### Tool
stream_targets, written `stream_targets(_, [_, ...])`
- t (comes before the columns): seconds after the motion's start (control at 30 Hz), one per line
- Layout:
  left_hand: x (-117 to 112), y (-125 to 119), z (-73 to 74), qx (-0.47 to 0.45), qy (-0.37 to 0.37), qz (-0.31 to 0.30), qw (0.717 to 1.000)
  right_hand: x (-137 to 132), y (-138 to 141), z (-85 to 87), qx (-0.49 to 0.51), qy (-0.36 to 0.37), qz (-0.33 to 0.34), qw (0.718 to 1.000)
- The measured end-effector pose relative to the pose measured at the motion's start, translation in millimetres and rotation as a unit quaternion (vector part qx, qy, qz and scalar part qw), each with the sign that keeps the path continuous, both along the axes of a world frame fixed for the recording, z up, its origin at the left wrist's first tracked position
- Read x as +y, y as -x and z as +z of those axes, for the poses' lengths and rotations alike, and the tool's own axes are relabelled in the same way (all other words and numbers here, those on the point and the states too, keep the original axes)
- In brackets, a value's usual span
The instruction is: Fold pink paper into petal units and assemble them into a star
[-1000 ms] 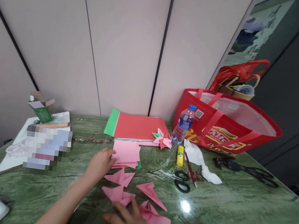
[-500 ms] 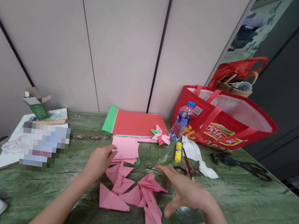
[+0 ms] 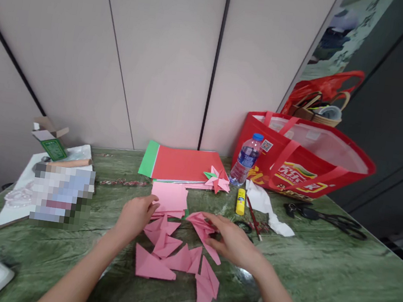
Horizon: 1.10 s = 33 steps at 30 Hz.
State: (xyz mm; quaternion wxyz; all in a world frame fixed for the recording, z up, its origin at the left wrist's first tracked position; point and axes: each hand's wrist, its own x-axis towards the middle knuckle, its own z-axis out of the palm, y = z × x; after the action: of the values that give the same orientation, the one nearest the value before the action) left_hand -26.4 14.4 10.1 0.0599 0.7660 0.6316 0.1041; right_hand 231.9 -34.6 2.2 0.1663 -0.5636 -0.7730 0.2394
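Observation:
My left hand is at the left edge of a stack of square pink paper sheets, its fingers curled against the edge. My right hand has its fingers and thumb closed around folded pink paper pieces, just right of the stack. Below the stack, several more folded pink pieces lie in a loose group. One folded piece sits apart at the lower right of that group. A folded star in pink, red and green rests at the right end of the large coloured sheets.
Behind on the right stand a water bottle and a red bag. Nearer are a glue stick, a dark red pencil, white tissue and black scissors. At left are an opened box and a white board.
My right hand has come down and left onto folded pink pieces and shifted them up, away from the lower-right piece. My left hand has stayed by the stack.

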Motion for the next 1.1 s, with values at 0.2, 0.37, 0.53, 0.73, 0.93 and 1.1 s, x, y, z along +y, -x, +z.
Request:
stream_targets(0.2, [1,4,0.0,0.017,-0.009,0.014,1.0,-20,4,20.0,0.008,-0.032,0.08,0.996])
stream_targets(0.37, [1,5,1.9,0.027,-0.012,0.02,0.999,-31,21,20.5,-0.078,0.03,0.176,0.981])
stream_targets(0.53, [2,5,3.5,0.03,-0.013,0.026,0.999,-29,26,19.4,-0.106,0.021,0.159,0.981])
stream_targets(0.73, [3,7,1.7,0.023,-0.023,0.024,0.999,-34,44,22.9,0.001,-0.03,0.207,0.978])
stream_targets(0.93, [5,12,-2.8,-0.009,-0.053,-0.001,0.999,-35,62,9.6,-0.057,-0.016,0.289,0.956])
stream_targets(1.1, [13,17,-12.5,-0.044,-0.064,-0.054,0.996,-30,63,11.7,-0.037,-0.033,0.291,0.955])
